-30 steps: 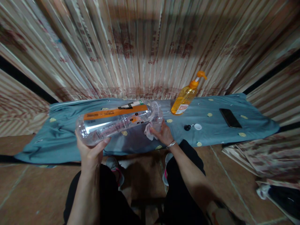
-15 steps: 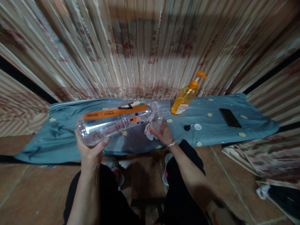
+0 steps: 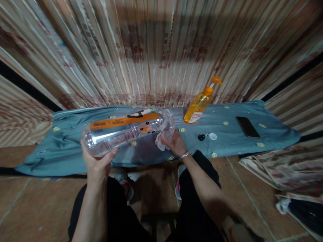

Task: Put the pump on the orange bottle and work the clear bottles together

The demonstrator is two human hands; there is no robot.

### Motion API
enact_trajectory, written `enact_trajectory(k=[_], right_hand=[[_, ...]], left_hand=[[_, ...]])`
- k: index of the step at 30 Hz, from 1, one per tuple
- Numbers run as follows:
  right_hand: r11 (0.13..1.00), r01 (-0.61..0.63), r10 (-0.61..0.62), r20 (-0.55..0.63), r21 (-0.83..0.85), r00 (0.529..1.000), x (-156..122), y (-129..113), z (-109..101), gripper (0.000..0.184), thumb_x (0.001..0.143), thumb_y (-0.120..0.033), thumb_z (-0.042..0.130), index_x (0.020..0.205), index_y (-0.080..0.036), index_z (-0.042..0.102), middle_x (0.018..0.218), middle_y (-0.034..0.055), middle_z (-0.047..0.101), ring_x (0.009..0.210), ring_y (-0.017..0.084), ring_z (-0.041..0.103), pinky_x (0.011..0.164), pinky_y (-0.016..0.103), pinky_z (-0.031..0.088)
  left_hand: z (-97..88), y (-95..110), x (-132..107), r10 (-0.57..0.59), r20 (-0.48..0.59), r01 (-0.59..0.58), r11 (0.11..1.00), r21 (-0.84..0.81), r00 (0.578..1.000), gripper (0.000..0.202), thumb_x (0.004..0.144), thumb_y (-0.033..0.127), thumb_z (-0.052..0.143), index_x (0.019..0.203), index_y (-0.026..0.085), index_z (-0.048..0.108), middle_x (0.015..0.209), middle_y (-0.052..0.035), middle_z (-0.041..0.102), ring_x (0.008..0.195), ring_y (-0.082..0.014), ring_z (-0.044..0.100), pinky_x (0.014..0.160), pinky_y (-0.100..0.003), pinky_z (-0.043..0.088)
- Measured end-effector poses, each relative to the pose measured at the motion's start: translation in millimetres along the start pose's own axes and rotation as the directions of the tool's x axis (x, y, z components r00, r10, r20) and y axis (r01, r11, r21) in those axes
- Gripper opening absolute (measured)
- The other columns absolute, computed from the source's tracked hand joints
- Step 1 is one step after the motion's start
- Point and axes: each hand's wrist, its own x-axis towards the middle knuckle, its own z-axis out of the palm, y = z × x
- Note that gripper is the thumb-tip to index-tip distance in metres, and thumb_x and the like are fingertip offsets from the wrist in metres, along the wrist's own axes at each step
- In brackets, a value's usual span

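– Nothing has visibly shifted since half a second ago: bottle [image 3: 126,129], left hand [image 3: 98,163], right hand [image 3: 176,144], all just where they were!

– Steady as you like. So who has what?

– Left hand is closed round the base of the bottle, thumb along the near side, the other fingers mostly hidden behind the plastic.

– And the right?

– Gripping a pale pink rag [image 3: 160,142], folks, bunched against the neck end. How far the fingers wrap round the plastic, I can't tell. There's a bracelet [image 3: 185,155] on that wrist.

– Where's the bottle, then?

– Lying lengthwise between the two hands, over the worktop [image 3: 234,144], neck end to the right. Clear plastic, with an orange band [image 3: 121,122] running along it. Whether it touches the surface, I can't say.

– What's around it?

– Just beyond the right hand, the pump [image 3: 198,106] is standing with amber liquid inside and an orange top. Nearer the front edge, a small black cap [image 3: 201,137] sits beside a white disc [image 3: 213,136].

– Far right?

– Phone [image 3: 248,127], lying flat with a dark face up, and the curtain [image 3: 161,50] hangs in folds behind it all!
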Motion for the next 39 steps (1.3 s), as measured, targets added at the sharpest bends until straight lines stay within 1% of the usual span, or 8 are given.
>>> enact_trajectory(k=[6, 9, 14, 21, 26, 29, 34, 39], right_hand=[[1.0, 0.005, -0.005, -0.009, 0.0, 1.0, 0.4, -0.3, -0.1, 0.07, 0.08, -0.042, 0.072, 0.141, -0.019, 0.045, 0.122, 0.0146, 0.071, 0.103, 0.031, 0.072, 0.09, 0.047, 0.06], [1.0, -0.008, 0.008, -0.009, -0.002, 1.0, 0.3, -0.3, 0.3, 0.071, 0.08, -0.04, 0.072, 0.142, -0.02, 0.044, 0.122, 0.0135, 0.071, 0.103, 0.03, 0.073, 0.09, 0.045, 0.06], [1.0, -0.003, 0.003, -0.008, -0.008, 1.0, 0.1, -1.2, -0.2, 0.07, 0.08, -0.043, 0.072, 0.139, -0.016, 0.045, 0.12, 0.0144, 0.072, 0.103, 0.03, 0.073, 0.089, 0.042, 0.06], [1.0, 0.015, -0.015, -0.014, -0.019, 1.0, 0.7, 0.1, 0.4, 0.067, 0.081, -0.044, 0.07, 0.136, -0.016, 0.048, 0.118, 0.0143, 0.072, 0.1, 0.029, 0.073, 0.087, 0.043, 0.06], [0.999, 0.018, -0.018, -0.013, -0.029, 1.0, 1.0, -1.1, -0.1, 0.066, 0.081, -0.044, 0.07, 0.136, -0.015, 0.048, 0.118, 0.0147, 0.072, 0.102, 0.03, 0.073, 0.089, 0.044, 0.06], [1.0, 0.023, -0.023, -0.005, -0.005, 1.0, 0.9, -1.9, -0.9, 0.067, 0.081, -0.042, 0.071, 0.137, -0.014, 0.048, 0.122, 0.0165, 0.07, 0.106, 0.03, 0.072, 0.093, 0.042, 0.059], [1.0, 0.015, -0.015, -0.001, 0.002, 1.0, 0.6, -0.5, -0.8, 0.066, 0.081, -0.043, 0.071, 0.137, -0.018, 0.047, 0.124, 0.0148, 0.07, 0.107, 0.03, 0.072, 0.093, 0.043, 0.059], [1.0, 0.012, -0.012, -0.004, -0.01, 1.0, 0.5, 0.5, 0.1, 0.067, 0.081, -0.042, 0.072, 0.139, -0.018, 0.046, 0.126, 0.0153, 0.07, 0.107, 0.031, 0.072, 0.091, 0.042, 0.059]], left_hand=[[-1.5, -1.6, -0.1, -0.001, 0.001, 0.001, 1.0, 0.003, 1.0, 0.089, 0.036, 0.025, 0.096, 0.119, 0.024, 0.063, 0.118, -0.0068, 0.062, 0.105, -0.027, 0.061, 0.102, -0.054, 0.048], [-2.0, -2.1, 0.4, 0.008, -0.01, -0.008, 1.0, 0.0, 1.0, 0.089, 0.035, 0.025, 0.097, 0.118, 0.023, 0.064, 0.117, -0.0064, 0.062, 0.105, -0.0264, 0.061, 0.103, -0.052, 0.048], [-0.8, -0.3, 0.5, 0.015, 0.011, -0.015, 1.0, 0.011, 1.0, 0.088, 0.036, 0.027, 0.097, 0.117, 0.026, 0.064, 0.117, -0.0055, 0.063, 0.1, -0.0248, 0.062, 0.099, -0.051, 0.051], [0.4, 0.5, -0.3, 0.016, 0.023, -0.016, 1.0, 0.002, 1.0, 0.087, 0.039, 0.028, 0.096, 0.119, 0.025, 0.063, 0.117, -0.0071, 0.063, 0.105, -0.0278, 0.062, 0.094, -0.051, 0.055], [-0.8, -0.2, 0.2, 0.033, 0.042, -0.035, 0.999, 0.039, 0.999, 0.086, 0.041, 0.031, 0.096, 0.12, 0.027, 0.062, 0.12, -0.0063, 0.062, 0.107, -0.0289, 0.062, 0.098, -0.054, 0.052], [-1.4, -0.4, 0.0, 0.031, 0.034, -0.032, 0.999, 0.038, 0.999, 0.087, 0.041, 0.031, 0.096, 0.12, 0.025, 0.062, 0.117, -0.0065, 0.062, 0.105, -0.0281, 0.062, 0.099, -0.054, 0.051], [-1.0, 0.0, -0.9, -0.002, 0.002, 0.002, 1.0, 0.009, 1.0, 0.09, 0.037, 0.028, 0.097, 0.119, 0.024, 0.062, 0.115, -0.0064, 0.063, 0.104, -0.0265, 0.061, 0.096, -0.048, 0.053], [0.1, 0.6, -1.0, 0.016, 0.006, -0.016, 1.0, 0.023, 1.0, 0.087, 0.039, 0.03, 0.097, 0.119, 0.024, 0.062, 0.112, -0.0063, 0.064, 0.105, -0.0276, 0.062, 0.097, -0.051, 0.053]])
